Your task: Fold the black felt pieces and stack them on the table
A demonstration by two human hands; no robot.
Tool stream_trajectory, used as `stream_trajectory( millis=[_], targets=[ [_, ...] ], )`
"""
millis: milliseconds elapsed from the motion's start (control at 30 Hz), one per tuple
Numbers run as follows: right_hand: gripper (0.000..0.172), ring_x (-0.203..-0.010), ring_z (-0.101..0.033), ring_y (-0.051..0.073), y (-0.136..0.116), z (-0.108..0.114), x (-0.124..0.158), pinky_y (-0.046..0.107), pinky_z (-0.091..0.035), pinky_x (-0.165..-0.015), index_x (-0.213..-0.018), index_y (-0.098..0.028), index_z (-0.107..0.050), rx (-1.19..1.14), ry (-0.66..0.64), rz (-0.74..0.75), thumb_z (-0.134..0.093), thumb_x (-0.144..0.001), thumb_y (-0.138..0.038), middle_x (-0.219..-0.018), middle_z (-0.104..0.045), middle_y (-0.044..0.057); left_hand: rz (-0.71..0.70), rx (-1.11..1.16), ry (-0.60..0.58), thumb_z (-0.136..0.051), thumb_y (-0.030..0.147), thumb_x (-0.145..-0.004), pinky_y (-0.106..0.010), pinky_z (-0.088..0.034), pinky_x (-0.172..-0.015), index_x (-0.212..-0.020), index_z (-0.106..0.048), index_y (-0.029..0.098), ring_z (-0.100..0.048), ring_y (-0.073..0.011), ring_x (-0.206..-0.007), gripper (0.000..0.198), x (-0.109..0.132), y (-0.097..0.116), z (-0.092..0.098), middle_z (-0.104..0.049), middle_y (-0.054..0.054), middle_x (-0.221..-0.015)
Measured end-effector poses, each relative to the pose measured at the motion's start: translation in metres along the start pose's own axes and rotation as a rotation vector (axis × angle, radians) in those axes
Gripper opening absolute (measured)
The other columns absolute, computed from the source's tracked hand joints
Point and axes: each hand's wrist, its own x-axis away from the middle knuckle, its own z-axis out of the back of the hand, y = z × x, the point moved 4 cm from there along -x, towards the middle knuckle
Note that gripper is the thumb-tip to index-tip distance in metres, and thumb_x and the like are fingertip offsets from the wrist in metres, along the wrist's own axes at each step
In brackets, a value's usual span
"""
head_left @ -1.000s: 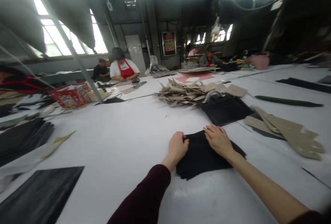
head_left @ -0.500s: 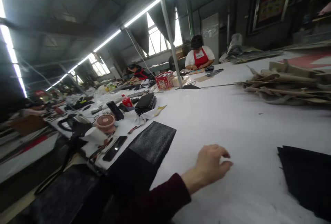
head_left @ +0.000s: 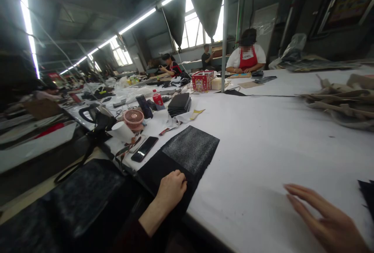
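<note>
Fabric sheet (head_left: 191, 150), black with a greyish patch, lies at the near edge of a white worktable (head_left: 263, 148), probably for easy reach, as seen from the head camera. The left hand (head_left: 172, 187) is at its lower part, fingers curled; whether they grip it cannot be told. The right hand (head_left: 327, 220), empty and loosely open, is over the tabletop near dark pieces (head_left: 368, 200). A smartphone (head_left: 144, 149) and pink fan (head_left: 133, 118) sit aside, perhaps to spare working room.
</note>
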Motion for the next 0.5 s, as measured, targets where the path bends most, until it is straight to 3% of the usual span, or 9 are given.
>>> stream_trajectory(
  millis=[100,200,333,500],
  targets=[
    [0.02,-0.096,-0.068,0.023,-0.062,-0.075,-0.004,0.035,-0.059,-0.082,-0.101,-0.029,-0.071,-0.139,-0.215,0.105,-0.057,-0.091,-0.039,-0.107,-0.07,0.006,-0.046,-0.043,0.026,-0.043,0.016,-0.092,-0.028,-0.044,-0.073,-0.083,-0.061,0.019,-0.061,-0.0198,-0.089,0.021,-0.002,0.001,-0.005,-0.064,-0.006,-0.091],
    [0.023,-0.1,-0.066,0.021,-0.118,-0.132,-0.002,0.034,-0.056,-0.087,-0.105,-0.025,-0.07,-0.253,-0.389,0.172,-0.049,-0.096,-0.03,-0.11,-0.068,0.008,-0.065,0.031,0.066,-0.044,0.014,-0.089,-0.028,-0.044,-0.073,-0.081,-0.061,0.019,-0.061,-0.019,-0.086,0.019,-0.004,-0.006,-0.005,-0.064,-0.005,-0.088],
    [0.026,-0.104,-0.063,0.02,-0.157,-0.173,-0.006,0.036,-0.053,-0.091,-0.11,-0.023,-0.067,-0.278,-0.482,0.24,-0.047,-0.095,-0.021,-0.114,-0.066,0.008,-0.05,0.241,0.101,-0.05,0.013,-0.083,-0.026,-0.044,-0.074,-0.078,-0.063,0.02,-0.061,-0.016,-0.08,0.016,-0.005,-0.022,-0.003,-0.065,-0.002,-0.085],
    [0.027,-0.101,-0.059,0.021,-0.167,-0.203,-0.015,0.039,-0.051,-0.089,-0.11,-0.021,-0.066,-0.126,-0.544,0.34,-0.047,-0.092,-0.014,-0.117,-0.066,0.007,-0.048,0.478,0.099,-0.051,0.014,-0.079,-0.025,-0.043,-0.07,-0.075,-0.066,0.02,-0.059,-0.0142,-0.074,0.017,-0.009,-0.032,-0.003,-0.064,0.0,-0.082]
  ],
)
